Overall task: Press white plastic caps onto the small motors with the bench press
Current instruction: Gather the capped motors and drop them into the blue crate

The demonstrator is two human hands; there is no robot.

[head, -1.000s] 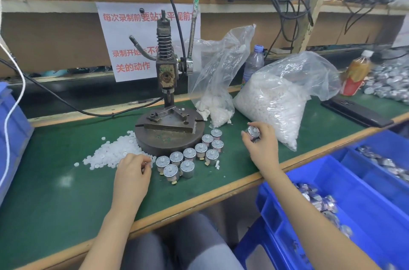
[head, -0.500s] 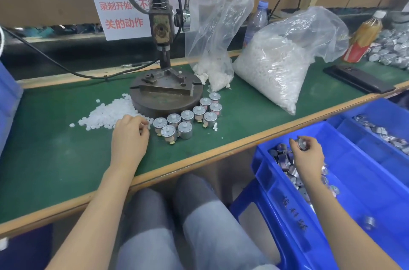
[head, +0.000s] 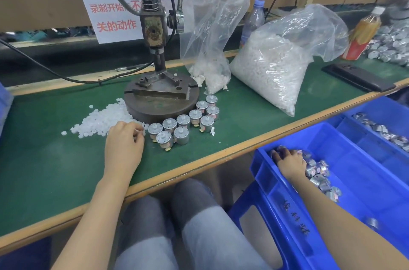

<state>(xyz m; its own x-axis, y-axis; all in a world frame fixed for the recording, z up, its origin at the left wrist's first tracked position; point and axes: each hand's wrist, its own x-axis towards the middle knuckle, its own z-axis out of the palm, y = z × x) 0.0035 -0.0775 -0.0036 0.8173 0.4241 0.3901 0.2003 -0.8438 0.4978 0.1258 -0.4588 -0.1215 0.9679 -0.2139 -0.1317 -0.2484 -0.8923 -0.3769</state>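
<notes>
The bench press (head: pixel 155 33) stands on its round steel base (head: pixel 161 106) at the middle of the green mat. Several small silver motors (head: pixel 183 120) stand upright in a curved cluster before the base. A loose pile of white plastic caps (head: pixel 104 119) lies left of the base. My left hand (head: pixel 124 143) rests at the pile's near edge, with its curled fingertips pinching a cap. My right hand (head: pixel 290 160) lies inside the blue bin (head: pixel 365 181) below the table edge. Its fingers stretch over the heap of motors (head: pixel 318 172) there.
A large bag of caps (head: pixel 272 66) and a smaller bag (head: pixel 210 70) sit right of the press. Behind them are a water bottle (head: pixel 252 22), a tea bottle (head: pixel 363 33) and a black flat device (head: pixel 358 77). A second blue bin (head: pixel 376 137) stands further right.
My right hand carried a motor from the table down into the blue bin and now lies on the heap there. My left hand stayed at the cap pile. The view tilted downward.
</notes>
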